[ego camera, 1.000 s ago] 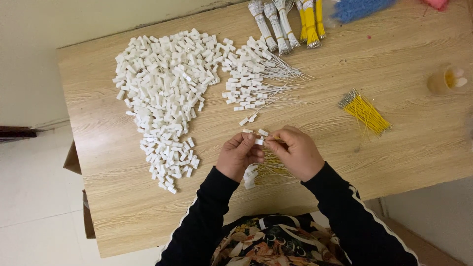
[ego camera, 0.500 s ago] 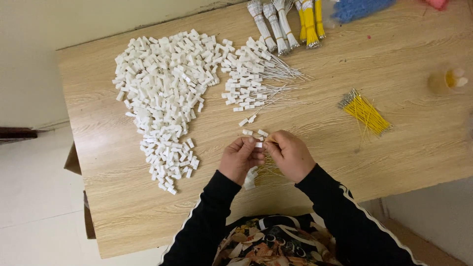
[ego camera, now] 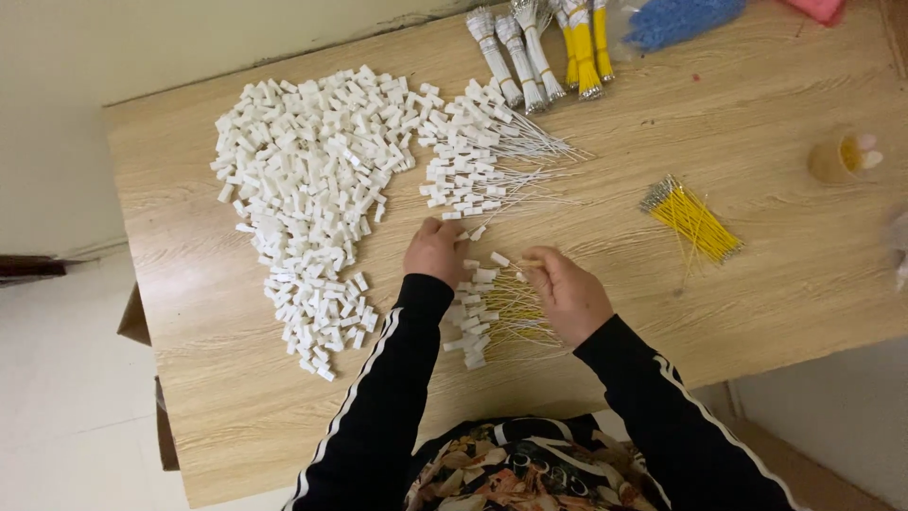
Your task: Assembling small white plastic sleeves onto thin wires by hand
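Observation:
My left hand (ego camera: 434, 251) lies on the wooden table (ego camera: 757, 284) with its fingers reaching toward a few loose white plastic connectors (ego camera: 470, 231). My right hand (ego camera: 567, 295) pinches a white connector with a yellow wire (ego camera: 506, 260) between thumb and fingers. Between and under my hands lies a small heap of finished yellow wires with white connectors (ego camera: 492, 317). A big pile of white connectors (ego camera: 307, 180) spreads to the left.
A fan of white wires with connectors (ego camera: 482, 156) lies beyond my hands. Loose yellow wires (ego camera: 692, 218) lie to the right. Bundles of white and yellow wires (ego camera: 544, 47), a blue bag (ego camera: 676, 19) and a small cup (ego camera: 837, 159) sit at the far side.
My hands have come apart. The left hand moved up and left toward the loose connectors. The right hand stayed over the heap with a wired connector.

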